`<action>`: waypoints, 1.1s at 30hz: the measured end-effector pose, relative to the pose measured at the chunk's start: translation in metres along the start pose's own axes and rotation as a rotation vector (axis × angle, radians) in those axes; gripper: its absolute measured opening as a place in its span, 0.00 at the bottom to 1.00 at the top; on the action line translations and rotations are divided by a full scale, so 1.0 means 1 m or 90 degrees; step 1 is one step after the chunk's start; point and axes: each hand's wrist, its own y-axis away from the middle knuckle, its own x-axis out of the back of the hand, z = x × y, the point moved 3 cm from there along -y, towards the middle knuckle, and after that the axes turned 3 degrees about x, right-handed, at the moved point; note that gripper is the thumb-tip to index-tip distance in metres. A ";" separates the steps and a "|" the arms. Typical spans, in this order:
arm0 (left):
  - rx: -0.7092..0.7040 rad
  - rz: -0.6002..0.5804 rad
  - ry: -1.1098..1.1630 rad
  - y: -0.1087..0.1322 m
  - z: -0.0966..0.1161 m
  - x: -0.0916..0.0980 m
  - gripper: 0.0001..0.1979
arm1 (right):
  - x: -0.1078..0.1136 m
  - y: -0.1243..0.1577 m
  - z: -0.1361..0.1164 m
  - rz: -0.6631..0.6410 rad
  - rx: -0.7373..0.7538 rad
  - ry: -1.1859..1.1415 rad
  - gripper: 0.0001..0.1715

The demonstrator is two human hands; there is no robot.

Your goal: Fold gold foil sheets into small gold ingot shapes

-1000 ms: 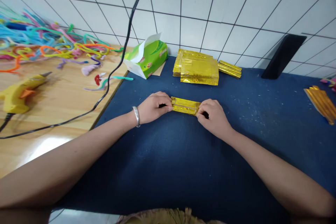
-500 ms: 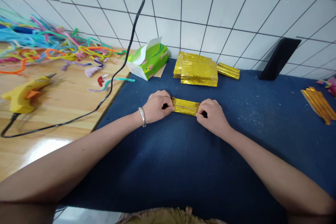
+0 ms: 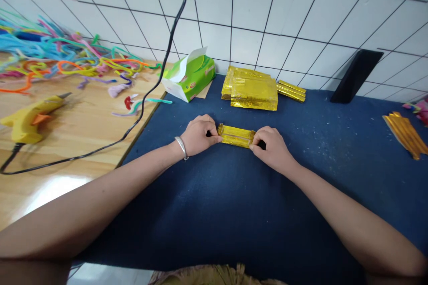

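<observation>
A narrow folded strip of gold foil paper (image 3: pixel 236 136) lies on the dark blue cloth, with creases along its length. My left hand (image 3: pixel 201 135) pinches its left end between thumb and fingers. At the opposite end, my right hand (image 3: pixel 270 146) grips the foil paper the same way. Behind the hands sits a stack of gold foil sheets (image 3: pixel 254 92). Several thin folded gold strips (image 3: pixel 291 91) lie to the right of that stack.
A green tissue pack (image 3: pixel 194 75) stands against the tiled wall. On the wooden table at left are a yellow glue gun (image 3: pixel 30 118), its black cord (image 3: pixel 133 127) and a heap of pipe cleaners (image 3: pixel 67 55). A black phone-like slab (image 3: pixel 356 75) leans right; folded gold pieces (image 3: pixel 406 133) lie beyond.
Both hands stay at the ends of the gold foil paper. The fingertips have shifted slightly outward, so a little more of its right end shows.
</observation>
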 end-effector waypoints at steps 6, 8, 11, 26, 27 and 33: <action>-0.014 0.004 -0.024 0.000 0.001 0.001 0.11 | 0.001 -0.001 0.004 -0.028 -0.018 -0.026 0.01; -0.006 0.010 -0.035 -0.001 0.002 0.002 0.11 | 0.001 -0.001 0.005 -0.026 -0.015 -0.026 0.01; 0.002 0.014 -0.036 0.000 0.004 0.004 0.10 | 0.000 0.001 0.003 -0.017 -0.002 -0.018 0.03; -0.110 -0.035 -0.006 0.004 0.007 0.000 0.10 | -0.003 0.002 0.002 -0.014 0.053 -0.050 0.12; -0.116 -0.040 -0.005 0.005 0.007 0.001 0.10 | -0.004 0.002 0.002 -0.015 0.058 -0.052 0.12; -0.141 -0.058 -0.035 0.006 0.010 0.001 0.15 | -0.005 0.002 0.001 -0.021 0.076 -0.021 0.16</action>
